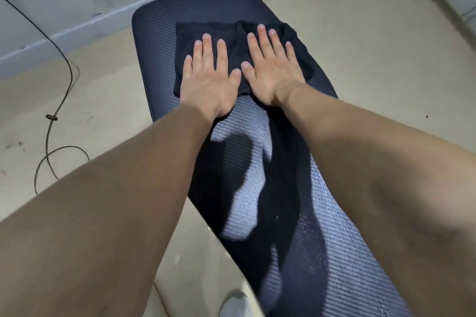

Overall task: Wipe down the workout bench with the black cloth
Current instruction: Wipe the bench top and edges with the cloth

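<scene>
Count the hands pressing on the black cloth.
2. The left hand lies flat on the left part of the black cloth; the right hand lies flat on its right part, side by side, near the far end of the workout bench.

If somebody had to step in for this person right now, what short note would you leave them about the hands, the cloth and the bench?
Left hand: open, pressing flat on the crumpled black fabric cloth.
Right hand: open, flat on the same cloth, beside the left.
The cloth lies on the far part of the dark blue ribbed padded bench.
Done: how much is already wiped cannot be told.
Left: wet-looking specks show on the near part, so that part probably needs a pass.
</scene>
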`<state>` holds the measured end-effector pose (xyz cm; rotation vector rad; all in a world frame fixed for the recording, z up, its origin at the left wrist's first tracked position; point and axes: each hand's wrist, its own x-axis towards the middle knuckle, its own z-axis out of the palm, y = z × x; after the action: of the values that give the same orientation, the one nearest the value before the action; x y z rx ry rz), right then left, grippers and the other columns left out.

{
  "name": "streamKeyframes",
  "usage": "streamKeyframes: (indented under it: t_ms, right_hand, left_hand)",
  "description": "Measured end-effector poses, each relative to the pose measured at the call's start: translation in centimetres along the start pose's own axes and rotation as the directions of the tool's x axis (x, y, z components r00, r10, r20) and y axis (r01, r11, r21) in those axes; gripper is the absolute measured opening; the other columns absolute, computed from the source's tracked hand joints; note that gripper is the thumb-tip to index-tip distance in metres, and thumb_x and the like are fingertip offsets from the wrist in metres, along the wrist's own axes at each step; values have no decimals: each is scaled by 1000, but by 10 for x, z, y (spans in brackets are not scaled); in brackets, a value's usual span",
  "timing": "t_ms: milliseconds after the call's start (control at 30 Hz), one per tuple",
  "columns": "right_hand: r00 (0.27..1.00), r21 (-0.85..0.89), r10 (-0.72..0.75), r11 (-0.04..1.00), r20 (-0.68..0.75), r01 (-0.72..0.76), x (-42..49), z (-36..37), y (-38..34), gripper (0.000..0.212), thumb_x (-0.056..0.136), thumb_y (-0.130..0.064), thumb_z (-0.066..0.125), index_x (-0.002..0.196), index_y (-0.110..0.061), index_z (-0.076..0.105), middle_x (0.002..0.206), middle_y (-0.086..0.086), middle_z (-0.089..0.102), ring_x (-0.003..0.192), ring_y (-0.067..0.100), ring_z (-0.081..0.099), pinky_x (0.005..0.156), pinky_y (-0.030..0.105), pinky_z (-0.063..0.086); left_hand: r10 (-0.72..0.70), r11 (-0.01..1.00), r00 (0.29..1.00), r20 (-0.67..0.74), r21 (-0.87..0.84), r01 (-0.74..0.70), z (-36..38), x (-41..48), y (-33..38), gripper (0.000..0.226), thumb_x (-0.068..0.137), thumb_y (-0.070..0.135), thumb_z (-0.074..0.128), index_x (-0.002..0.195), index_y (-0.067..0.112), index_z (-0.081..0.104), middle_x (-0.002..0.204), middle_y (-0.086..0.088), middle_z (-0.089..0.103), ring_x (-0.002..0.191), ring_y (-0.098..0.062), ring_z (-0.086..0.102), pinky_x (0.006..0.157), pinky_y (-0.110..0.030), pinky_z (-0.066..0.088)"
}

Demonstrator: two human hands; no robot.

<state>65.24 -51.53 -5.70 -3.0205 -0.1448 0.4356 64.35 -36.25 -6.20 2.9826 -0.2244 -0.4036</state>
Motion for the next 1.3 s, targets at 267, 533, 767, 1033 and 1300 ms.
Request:
streamKeyframes:
  t_ms: [267, 533, 767, 1033, 1300]
  right_hand:
    - [999, 39, -45, 998, 24, 44, -128, 29, 15, 66, 103, -48, 12, 159, -20, -8, 166, 2, -20, 153, 20, -16, 124, 47, -6]
    - [997, 14, -59, 998, 46, 59, -298, 71, 49, 66, 102, -48, 11, 159, -21, -9, 166, 2, -20, 153, 21, -16, 123, 47, -5]
    - [997, 22, -8, 1000, 72, 6, -442, 107, 81, 66, 102, -48, 11, 158, -22, -10, 165, 1, -22, 152, 22, -19, 124, 48, -5]
    - [994, 53, 63, 996, 93, -68, -589, 148, 107, 65, 101, -48, 14, 159, -25, -7, 164, -2, -24, 152, 22, -19, 122, 48, -7]
    - [988, 77, 97, 991, 124, -107, -676, 171, 113, 66, 101, -49, 15, 158, -23, -5, 166, 0, -19, 152, 23, -21, 123, 52, -2]
  left_hand:
    - [-28, 999, 999, 15, -27, 28, 32, -127, 37, 70, 103, 50, 12, 158, 15, -11, 166, -11, -20, 154, -26, -17, 125, -46, -4]
    - [-32, 999, 999, 6, -8, 32, 86, -286, 109, 70, 103, 50, 14, 159, 14, -9, 167, -12, -17, 155, -27, -12, 126, -46, 0]
    - [78, 997, 995, 63, -13, -77, 121, -406, 167, 68, 103, 48, 13, 158, 18, -12, 165, -10, -22, 154, -27, -18, 125, -45, -3]
    - [196, 980, 978, 71, 32, -199, 165, -528, 219, 67, 101, 49, 15, 159, 21, -3, 168, -11, -11, 155, -28, -8, 123, -46, 2]
    - [247, 968, 957, 148, 8, -251, 179, -599, 242, 67, 103, 49, 20, 158, 23, -8, 166, -10, -18, 153, -25, -17, 126, -46, 3]
